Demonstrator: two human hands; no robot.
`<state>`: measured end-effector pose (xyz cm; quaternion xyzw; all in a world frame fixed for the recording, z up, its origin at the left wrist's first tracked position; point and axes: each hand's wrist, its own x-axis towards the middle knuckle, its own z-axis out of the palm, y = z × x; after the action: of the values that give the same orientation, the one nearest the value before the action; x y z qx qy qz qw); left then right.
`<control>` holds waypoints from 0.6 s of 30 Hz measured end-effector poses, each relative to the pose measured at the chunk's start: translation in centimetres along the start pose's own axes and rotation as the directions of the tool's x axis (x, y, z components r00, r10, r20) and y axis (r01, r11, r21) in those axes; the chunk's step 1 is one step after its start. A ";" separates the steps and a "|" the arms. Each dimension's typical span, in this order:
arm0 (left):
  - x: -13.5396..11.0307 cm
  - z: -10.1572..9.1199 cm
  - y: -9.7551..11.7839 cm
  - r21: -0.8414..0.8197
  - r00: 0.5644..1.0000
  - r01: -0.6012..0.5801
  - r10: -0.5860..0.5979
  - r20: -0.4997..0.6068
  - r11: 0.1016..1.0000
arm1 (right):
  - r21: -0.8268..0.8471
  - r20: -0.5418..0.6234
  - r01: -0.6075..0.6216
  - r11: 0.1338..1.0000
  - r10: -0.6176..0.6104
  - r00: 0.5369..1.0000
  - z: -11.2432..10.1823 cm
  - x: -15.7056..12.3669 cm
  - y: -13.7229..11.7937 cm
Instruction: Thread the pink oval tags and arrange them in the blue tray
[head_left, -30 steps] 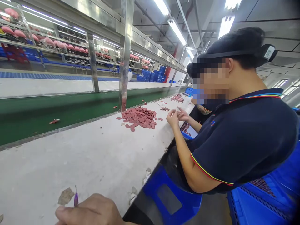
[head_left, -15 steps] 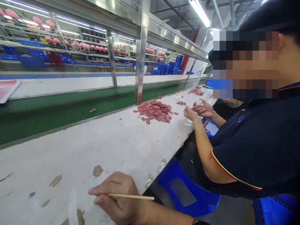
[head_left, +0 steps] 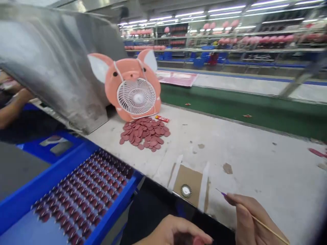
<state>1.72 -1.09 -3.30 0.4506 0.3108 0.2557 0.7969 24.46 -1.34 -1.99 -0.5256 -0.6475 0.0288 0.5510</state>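
Note:
My right hand (head_left: pixel 251 217) grips a fine-tipped brush (head_left: pixel 268 228) with a thin wooden handle and a purple part by its tip. The tip points left over the white table (head_left: pixel 255 163). At the bottom edge, my left hand (head_left: pixel 176 229) is curled around a reddish piece (head_left: pixel 198 241), mostly cut off by the frame. Between and above the hands, a brown cardboard piece (head_left: pixel 190 178) lies at the table edge between white tape strips. A dark-rimmed ring with a white centre (head_left: pixel 186 191) sits on it. Farther back is a pile of red-brown discs (head_left: pixel 145 132).
A pink pig-shaped fan (head_left: pixel 138 88) stands behind the pile, beside a small red-yellow packet (head_left: pixel 162 118). At left, a blue crate (head_left: pixel 112 207) holds rows of dark red pieces. A metal panel (head_left: pixel 76 68) and a co-worker's arm (head_left: pixel 15 105) are beyond. A green belt (head_left: pixel 224 103) runs behind.
The view has swung left from the co-worker on the right to the fan, cardboard and crate. My left hand has come into view. The brush is still in my right hand.

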 end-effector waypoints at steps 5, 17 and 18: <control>0.2 -0.1 1.1 -0.216 0.996 -0.039 0.056 0.070 0.976 | 0.019 0.124 0.013 1.000 -0.016 0.992 1.2 -0.7 -1.1; -1.9 -2.6 3.0 -0.176 0.924 -0.137 0.062 -0.377 0.975 | 0.003 0.086 -0.088 0.996 0.087 0.992 3.6 -0.6 -2.3; -1.9 -3.0 2.9 -0.166 0.915 -0.144 0.068 -0.398 0.976 | 0.001 0.099 -0.090 0.996 0.089 0.991 3.7 -0.5 -2.3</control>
<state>-2.09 0.68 -1.43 0.3280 0.4121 0.4120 0.7435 20.11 -0.76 -2.33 -0.5506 -0.6497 0.0810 0.5178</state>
